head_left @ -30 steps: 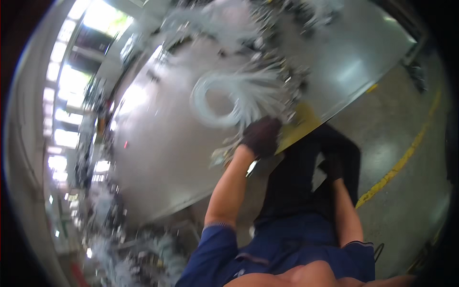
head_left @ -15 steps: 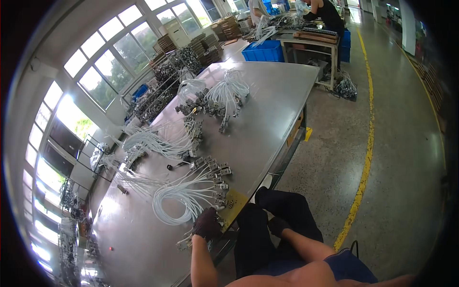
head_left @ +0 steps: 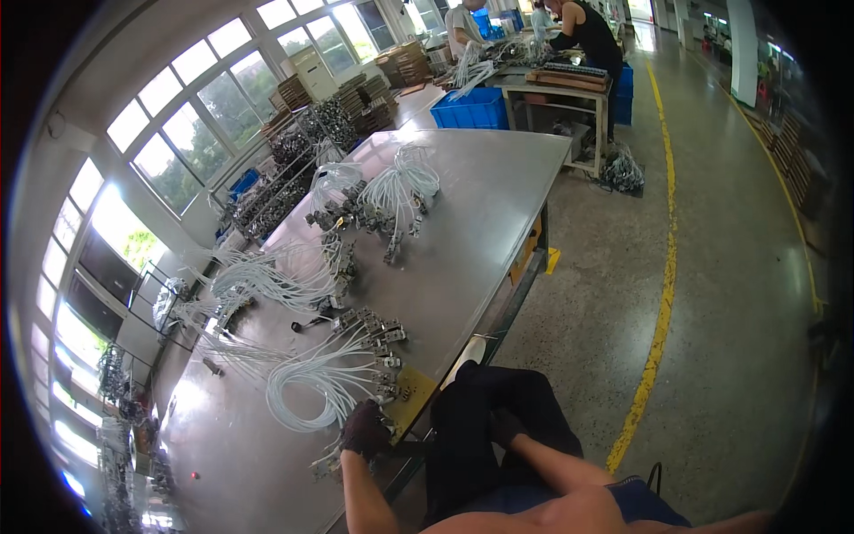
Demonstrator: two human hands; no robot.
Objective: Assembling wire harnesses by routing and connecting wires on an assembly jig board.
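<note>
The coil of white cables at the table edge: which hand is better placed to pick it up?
The left. The left hand, in a dark glove, already rests at the coil of white cables on the metal table. The right hand lies on the knee, off the table.

left hand (head_left: 366, 428) fingers: gloved, unclear | right hand (head_left: 505, 427): grip hidden
</note>
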